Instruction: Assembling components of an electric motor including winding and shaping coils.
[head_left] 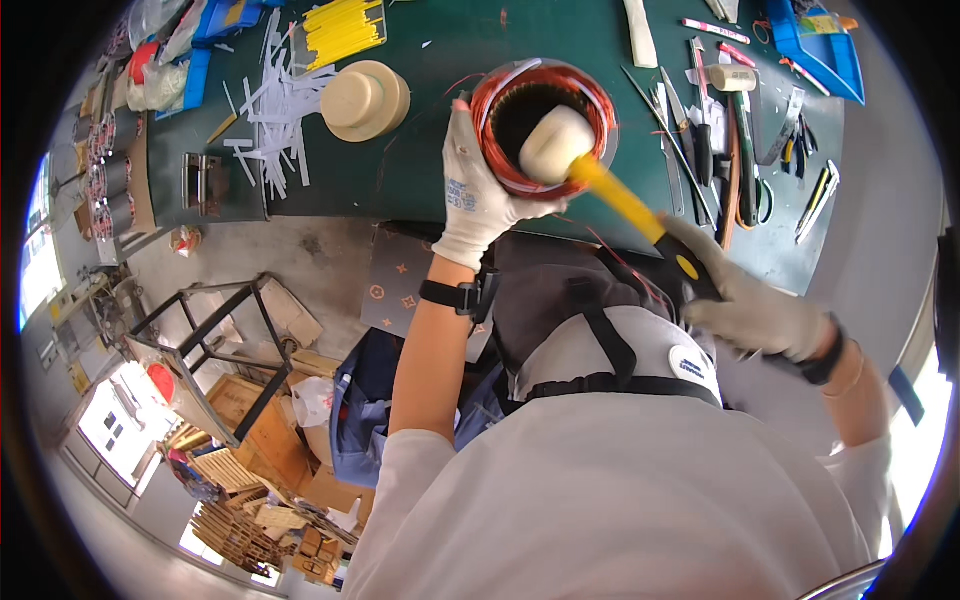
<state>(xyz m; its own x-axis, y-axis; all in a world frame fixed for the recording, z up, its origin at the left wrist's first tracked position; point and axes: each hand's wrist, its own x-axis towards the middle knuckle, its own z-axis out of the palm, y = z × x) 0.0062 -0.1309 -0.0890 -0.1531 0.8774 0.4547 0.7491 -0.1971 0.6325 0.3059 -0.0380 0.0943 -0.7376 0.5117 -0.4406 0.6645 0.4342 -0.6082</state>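
A motor stator (487,118) wound with red-orange copper wire stands on the green workbench near its front edge. My left hand (474,192), in a white work glove, grips its left and near side, thumb up along the rim. In my gloved right hand (752,292) is a mallet (628,207) with a yellow and black handle, held from the right. Its pale head (556,146) lies over the stator's opening, at the near right of the winding; whether it touches the wire I cannot tell. Part of the stator's dark bore is hidden behind the head.
Left of the stator are a cream round block (366,101), white paper strips (275,120) and yellow sticks (343,33). On the right lie a second mallet (742,120), pliers (800,146), scissors (765,200) and a blue bin (826,60). A metal bracket (203,183) sits near the left edge.
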